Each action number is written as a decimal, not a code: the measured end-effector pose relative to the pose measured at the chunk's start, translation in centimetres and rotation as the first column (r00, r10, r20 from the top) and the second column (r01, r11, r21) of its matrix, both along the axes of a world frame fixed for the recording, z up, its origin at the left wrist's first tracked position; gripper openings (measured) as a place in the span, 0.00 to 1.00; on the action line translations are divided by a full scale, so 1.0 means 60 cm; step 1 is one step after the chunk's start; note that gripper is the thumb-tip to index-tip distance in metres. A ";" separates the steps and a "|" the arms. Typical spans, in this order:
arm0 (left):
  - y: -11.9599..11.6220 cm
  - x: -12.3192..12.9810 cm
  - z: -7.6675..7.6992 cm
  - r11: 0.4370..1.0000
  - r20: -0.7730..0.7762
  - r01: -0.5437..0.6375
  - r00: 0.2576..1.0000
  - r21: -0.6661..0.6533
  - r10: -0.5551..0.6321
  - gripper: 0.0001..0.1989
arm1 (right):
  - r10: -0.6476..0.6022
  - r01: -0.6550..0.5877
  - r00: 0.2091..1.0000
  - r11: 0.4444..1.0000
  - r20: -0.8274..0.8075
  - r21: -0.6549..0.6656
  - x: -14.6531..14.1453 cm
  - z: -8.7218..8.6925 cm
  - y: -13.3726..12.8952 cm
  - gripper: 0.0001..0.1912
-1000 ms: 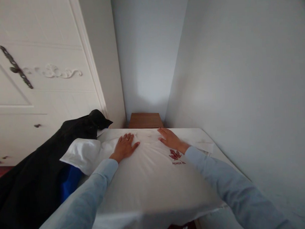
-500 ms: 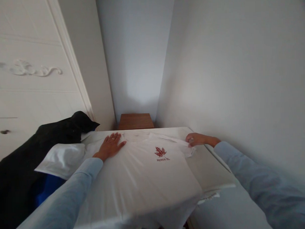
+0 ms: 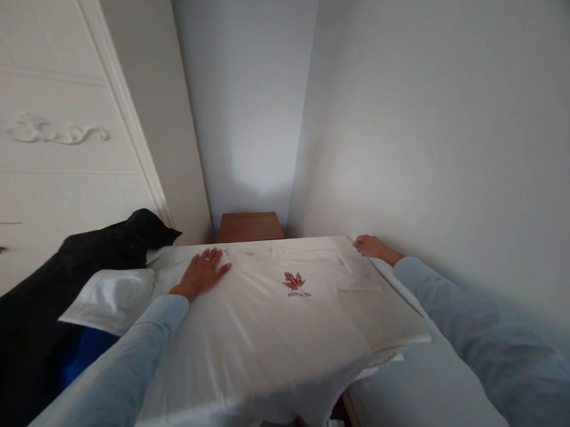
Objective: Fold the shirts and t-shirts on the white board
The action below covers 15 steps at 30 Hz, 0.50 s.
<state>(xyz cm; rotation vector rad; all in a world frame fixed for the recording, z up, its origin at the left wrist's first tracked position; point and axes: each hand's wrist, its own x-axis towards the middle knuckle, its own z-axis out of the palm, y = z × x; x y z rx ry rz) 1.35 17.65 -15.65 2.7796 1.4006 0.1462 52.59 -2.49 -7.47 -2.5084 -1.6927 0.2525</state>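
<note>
A white T-shirt (image 3: 270, 338) with a red maple leaf print lies spread over a white-covered board, its lower part draping over the near edge. My left hand (image 3: 202, 274), a ring on one finger, rests flat on the shirt near its left shoulder, fingers stretched out. At the far right corner my right hand (image 3: 371, 246) is closed, the fingertips pinching the upper edge of the right sleeve (image 3: 359, 273). That sleeve lies flattened out toward the right. What exactly sits between those fingertips is small and partly hidden.
Black cloth (image 3: 94, 257) and a blue piece (image 3: 86, 351) lie at the left beside white fabric (image 3: 113, 300). A white cabinet (image 3: 69, 183) stands left, a wall (image 3: 426, 121) runs close along the right. Behind the board is a brown wooden box-like surface (image 3: 250, 226).
My right hand has moved slightly away from me, spreading the bunched right sleeve out flat. My left hand stays flat on the shirt. The view has shifted a little.
</note>
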 end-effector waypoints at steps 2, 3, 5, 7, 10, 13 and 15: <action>0.000 0.000 0.000 1.000 -0.008 -0.004 1.000 0.005 0.004 0.36 | 0.056 -0.056 0.998 0.998 -0.004 0.020 -0.018 -0.012 -0.002 0.17; 0.000 0.001 0.000 1.000 -0.012 -0.005 1.000 0.006 0.005 0.36 | 0.097 -0.097 0.995 0.995 -0.016 0.022 -0.028 -0.018 -0.005 0.20; -0.001 0.001 0.000 1.000 -0.014 -0.003 1.000 0.005 0.003 0.36 | 0.187 -0.188 0.982 0.982 -0.039 -0.020 -0.048 -0.030 -0.010 0.32; -0.001 0.001 0.001 1.000 -0.003 0.001 1.000 0.006 -0.001 0.36 | 0.229 -0.230 0.973 0.969 -0.024 -0.086 -0.059 -0.037 -0.014 0.42; -0.001 0.001 0.000 1.000 0.006 0.004 1.000 0.012 -0.004 0.35 | 0.168 -0.160 0.984 0.980 0.063 -0.115 -0.053 -0.032 -0.014 0.31; -0.001 0.000 -0.001 1.000 0.008 0.012 1.000 0.015 -0.012 0.35 | 0.048 -0.038 0.986 0.997 0.158 -0.064 -0.031 -0.014 -0.013 0.21; 0.001 0.000 -0.003 1.000 0.014 0.013 1.000 0.016 -0.014 0.34 | -0.039 0.045 0.973 0.999 0.230 -0.021 -0.020 -0.001 -0.016 0.23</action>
